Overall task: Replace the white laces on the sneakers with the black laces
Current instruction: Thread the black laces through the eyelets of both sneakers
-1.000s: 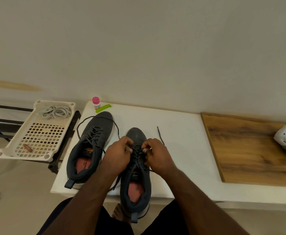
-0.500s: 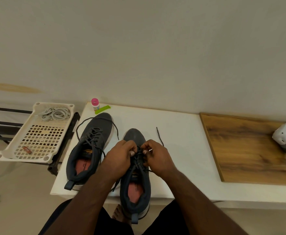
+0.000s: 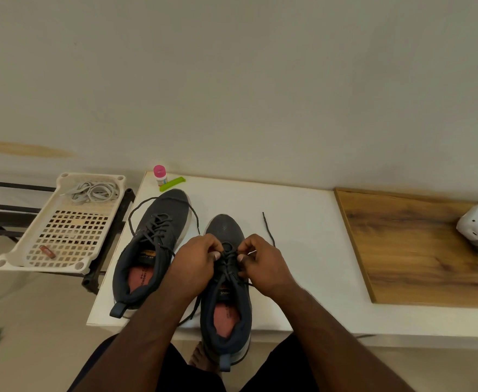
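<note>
A: Laid out largest first: white desk (image 3: 302, 222), wooden board (image 3: 418, 250) at its right end, perforated tray (image 3: 14, 258) off its left edge.

B: And on the desk itself?

A: Two dark sneakers. Left sneaker (image 3: 158, 244) at the desk's left side, already threaded in black, ends looped loose round the toe. Right sneaker (image 3: 226, 292) just beside it, heel hanging over the desk's near edge.

B: Hands?

A: Left hand (image 3: 195, 261) and right hand (image 3: 263, 264) both on the right sneaker, fingers curled, each pinching the black lace (image 3: 227, 256) at the upper eyelets. One free end trailing across the desk toward the board.

B: White laces?

A: Bundled white laces (image 3: 94, 190) at the tray's far end, well apart from the desk.

B: Advice for this step?

A: Probably evening out a crossing. Best pulled with equal tension on both sides, kept flat, untwisted, the tongue centred underneath before moving up an eyelet.
</note>
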